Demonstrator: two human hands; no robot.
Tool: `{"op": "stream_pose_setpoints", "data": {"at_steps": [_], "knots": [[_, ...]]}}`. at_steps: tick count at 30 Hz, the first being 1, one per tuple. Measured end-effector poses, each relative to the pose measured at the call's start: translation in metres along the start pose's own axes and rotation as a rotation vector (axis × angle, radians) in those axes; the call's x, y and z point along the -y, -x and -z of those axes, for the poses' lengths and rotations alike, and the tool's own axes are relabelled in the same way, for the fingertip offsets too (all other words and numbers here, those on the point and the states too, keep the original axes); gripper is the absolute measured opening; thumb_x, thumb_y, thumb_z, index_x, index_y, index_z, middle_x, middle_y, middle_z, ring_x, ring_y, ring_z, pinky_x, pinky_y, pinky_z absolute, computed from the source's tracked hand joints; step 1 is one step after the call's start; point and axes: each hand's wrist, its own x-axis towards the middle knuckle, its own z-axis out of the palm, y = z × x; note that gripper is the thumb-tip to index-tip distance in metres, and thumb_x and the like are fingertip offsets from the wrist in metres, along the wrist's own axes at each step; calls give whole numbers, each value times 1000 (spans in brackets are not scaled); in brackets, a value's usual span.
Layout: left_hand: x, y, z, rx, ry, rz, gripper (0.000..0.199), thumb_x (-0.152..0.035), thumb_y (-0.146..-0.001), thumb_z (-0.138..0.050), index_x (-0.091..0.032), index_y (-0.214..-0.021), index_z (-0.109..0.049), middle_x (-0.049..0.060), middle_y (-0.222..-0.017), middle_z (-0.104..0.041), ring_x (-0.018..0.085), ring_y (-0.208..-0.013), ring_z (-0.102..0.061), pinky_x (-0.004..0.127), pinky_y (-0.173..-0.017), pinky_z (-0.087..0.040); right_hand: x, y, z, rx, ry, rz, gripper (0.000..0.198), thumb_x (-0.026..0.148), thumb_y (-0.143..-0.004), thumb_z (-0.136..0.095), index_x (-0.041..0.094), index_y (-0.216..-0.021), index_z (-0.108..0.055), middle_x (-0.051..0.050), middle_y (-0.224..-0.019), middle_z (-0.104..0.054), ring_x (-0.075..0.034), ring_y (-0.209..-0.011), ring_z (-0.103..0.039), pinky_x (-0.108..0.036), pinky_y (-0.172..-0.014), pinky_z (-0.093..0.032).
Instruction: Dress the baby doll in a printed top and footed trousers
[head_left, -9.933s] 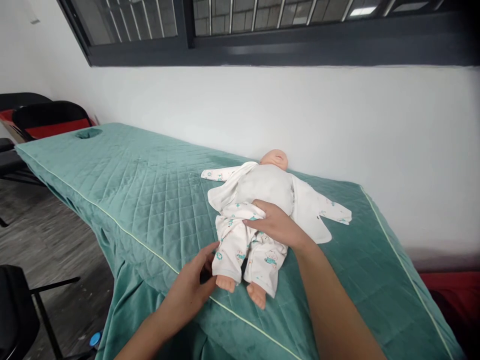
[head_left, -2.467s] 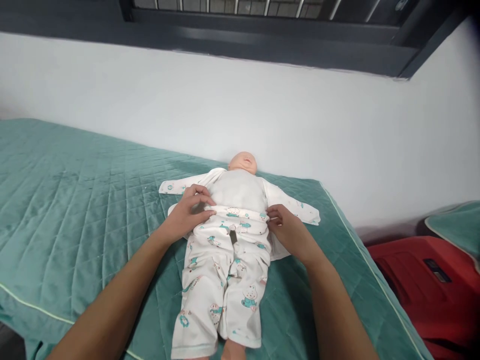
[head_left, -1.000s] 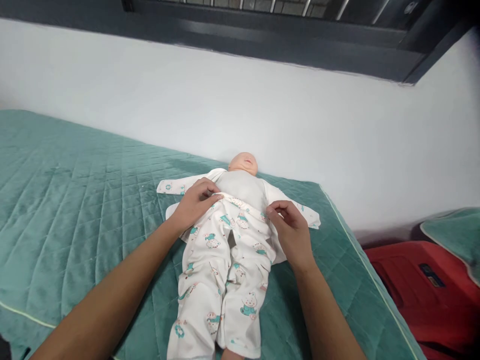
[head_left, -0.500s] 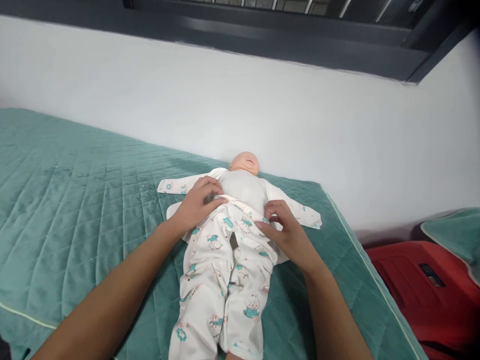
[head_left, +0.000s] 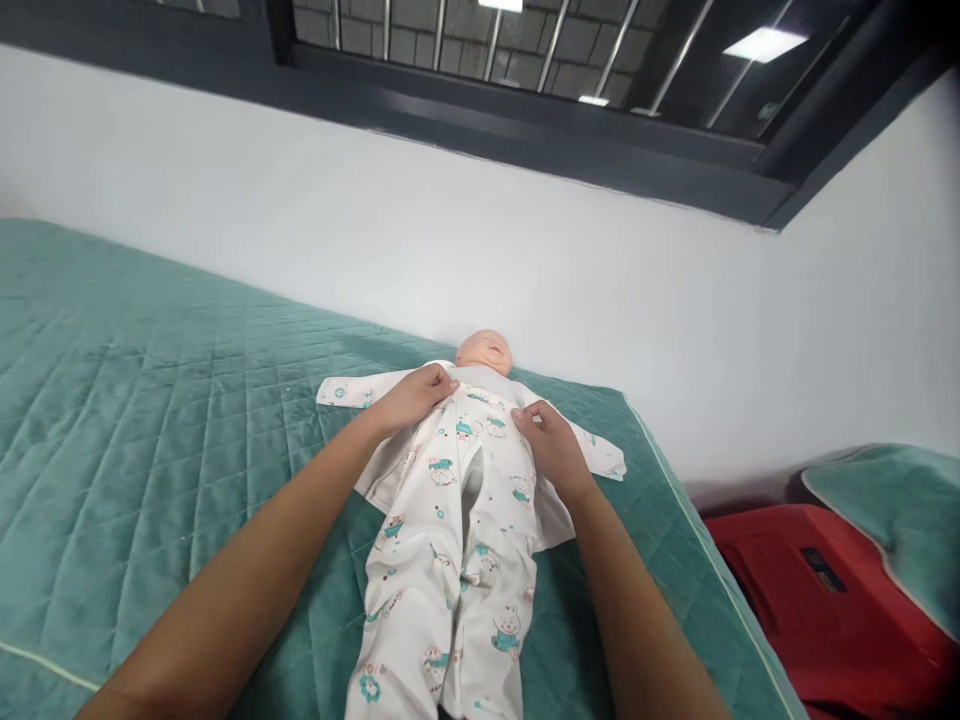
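A baby doll (head_left: 484,352) lies on its back with its head toward the wall. White printed pants (head_left: 442,500) with teal and pink cartoon figures cover its legs and lower body. My left hand (head_left: 420,395) pinches one side of the waistband, and my right hand (head_left: 546,435) pinches the other. The waistband is stretched up over the belly to the chest. Under the doll lies a white long-sleeved top (head_left: 604,455), spread open, its sleeves reaching out to both sides. The doll's feet are hidden.
A quilted green bedspread (head_left: 187,400) lies beneath the doll, against a white wall (head_left: 337,210). Above is a dark-framed window (head_left: 480,110) with metal bars. Beyond the bed's right edge stands a red plastic object (head_left: 802,590) with green cloth (head_left: 892,510) on it.
Both hands have pulled the waistband up from the lower belly to the chest, covering more of the doll's grey-white torso. The view has tilted up, showing more window.
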Motion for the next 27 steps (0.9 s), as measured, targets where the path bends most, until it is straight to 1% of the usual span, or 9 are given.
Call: {"op": "stream_pose_setpoints", "data": {"at_steps": [2,5,8,11,13,16,18,21,27], "knots": [[2,2,-1,-3,75,26,36,-54,-87,-52,-19,-78,-55,1,-79,-58,18,-76,-52,30,-66,-41,-4,-2,-3,-4,-186,-62,39,58,-77,-64,23,-68,-48,6,-61,-50,-13,-57,-44,-26,-54,-36],[4,11,1,-21,117,12,35,-53,-84,-55,-19,-78,-56,1,-80,-59,17,-76,-52,29,-67,-42,-8,3,-6,-15,-440,-157,40,56,-71,-71,23,-73,-50,5,-65,-56,-14,-57,-49,-27,-54,-40],[5,17,7,-2,90,-21,29,-48,-82,-60,-19,-80,-60,1,-83,-62,18,-78,-55,29,-70,-43,-8,9,-3,31,-542,-221,37,53,-71,-72,23,-81,-53,5,-65,-58,-14,-54,-50,-27,-53,-40],[5,20,16,53,52,-22,22,-42,-82,-61,-20,-84,-64,2,-86,-66,18,-80,-58,30,-72,-44,-9,12,3,60,-504,-216,32,48,-73,-72,23,-85,-55,5,-65,-57,-13,-53,-48,-26,-51,-37],[4,20,22,95,39,-6,20,-39,-82,-60,-20,-83,-64,2,-88,-67,19,-80,-59,31,-73,-44,-10,14,5,41,-441,-188,27,44,-76,-70,23,-88,-59,4,-67,-57,-12,-56,-48,-25,-53,-36],[0,23,27,154,32,24,18,-38,-83,-58,-20,-82,-62,2,-87,-67,19,-79,-59,31,-71,-44,-10,16,6,-9,-339,-124,23,41,-79,-69,22,-89,-62,2,-75,-60,-13,-63,-51,-25,-58,-39],[-2,25,30,188,25,39,18,-38,-83,-57,-20,-81,-62,2,-85,-67,18,-77,-59,30,-69,-44,-9,16,8,-13,-276,-92,23,41,-79,-69,21,-89,-63,0,-80,-62,-14,-70,-54,-26,-62,-41],[-3,28,35,234,10,40,16,-36,-82,-58,-21,-83,-63,1,-86,-67,18,-79,-59,29,-71,-45,-9,15,14,48,-215,-63,23,40,-78,-69,20,-88,-63,-2,-82,-63,-16,-75,-55,-28,-66,-43],[5,28,42,348,-68,26,15,-33,-82,-57,-21,-85,-63,1,-91,-65,18,-85,-57,27,-74,-44,-13,16,26,196,-131,-41,18,38,-84,-62,20,-83,-61,1,-76,-60,-14,-70,-52,-27,-64,-40]]}}
